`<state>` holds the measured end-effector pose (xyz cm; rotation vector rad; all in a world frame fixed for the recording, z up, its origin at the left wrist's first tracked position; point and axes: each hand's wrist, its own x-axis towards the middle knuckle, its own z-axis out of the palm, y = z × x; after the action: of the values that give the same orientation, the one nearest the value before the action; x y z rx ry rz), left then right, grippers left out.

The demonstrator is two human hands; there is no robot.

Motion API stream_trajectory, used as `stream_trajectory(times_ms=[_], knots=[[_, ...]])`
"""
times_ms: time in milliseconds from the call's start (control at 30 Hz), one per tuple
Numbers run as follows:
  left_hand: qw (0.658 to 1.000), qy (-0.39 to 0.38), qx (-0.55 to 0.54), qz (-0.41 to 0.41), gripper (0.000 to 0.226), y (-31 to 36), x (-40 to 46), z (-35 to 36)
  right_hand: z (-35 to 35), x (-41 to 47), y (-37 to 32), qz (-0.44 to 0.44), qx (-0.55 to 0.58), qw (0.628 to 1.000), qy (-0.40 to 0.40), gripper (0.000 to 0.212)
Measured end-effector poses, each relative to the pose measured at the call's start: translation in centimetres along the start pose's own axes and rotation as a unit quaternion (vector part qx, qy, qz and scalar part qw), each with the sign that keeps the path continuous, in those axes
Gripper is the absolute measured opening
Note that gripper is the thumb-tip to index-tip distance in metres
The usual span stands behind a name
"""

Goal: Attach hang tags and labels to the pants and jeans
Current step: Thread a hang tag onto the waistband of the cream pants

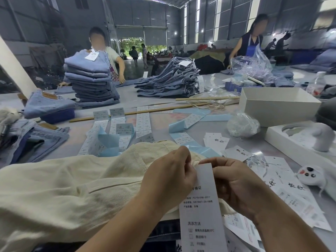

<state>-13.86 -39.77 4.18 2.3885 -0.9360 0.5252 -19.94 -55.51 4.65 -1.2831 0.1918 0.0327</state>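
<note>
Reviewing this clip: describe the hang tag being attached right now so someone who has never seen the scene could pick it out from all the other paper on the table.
Start at the cream-coloured denim pants spread across the near table edge. At their right end, the left hand and right hand pinch the top of one long white paper hang tag. Unlike the flat tags and label strips around it, it hangs toward the camera, printed with care instructions.

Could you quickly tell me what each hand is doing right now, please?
Left hand: fingers curled, pinching the top of the white hang tag against the cream pants.
Right hand: fingers curled, pinching the same tag's top edge.
</note>
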Motion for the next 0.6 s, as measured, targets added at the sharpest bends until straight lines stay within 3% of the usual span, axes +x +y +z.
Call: stream_trajectory(times_ms=[100, 233, 333, 467, 600], knots=[[1.0, 0.008, 0.001, 0.012, 0.013, 0.1, -0.1, -0.1, 0.4, -0.2, 0.2, -0.013, -0.008, 1.0, -0.014, 0.032], [1.0, 0.003, 0.0, 0.015, 0.013, 0.1, -0.1, -0.2, 0.7, -0.1, 0.5, -0.036, -0.021, 0.999, 0.026, 0.037], [1.0, 0.001, -0.011, 0.015, 0.009, 0.1, -0.2, -0.3, 0.9, -0.1, 0.6, -0.061, -0.075, 0.994, 0.043, 0.032], [1.0, 0.01, -0.009, 0.022, 0.027, 0.2, -0.3, -0.2, 1.3, -0.5, 0.2, -0.074, -0.123, 0.989, 0.018, 0.014], [1.0, 0.006, -0.002, 0.029, 0.016, 0.0, -0.3, -0.1, 1.4, -0.6, 0.2, -0.088, -0.127, 0.988, 0.029, 0.003]])
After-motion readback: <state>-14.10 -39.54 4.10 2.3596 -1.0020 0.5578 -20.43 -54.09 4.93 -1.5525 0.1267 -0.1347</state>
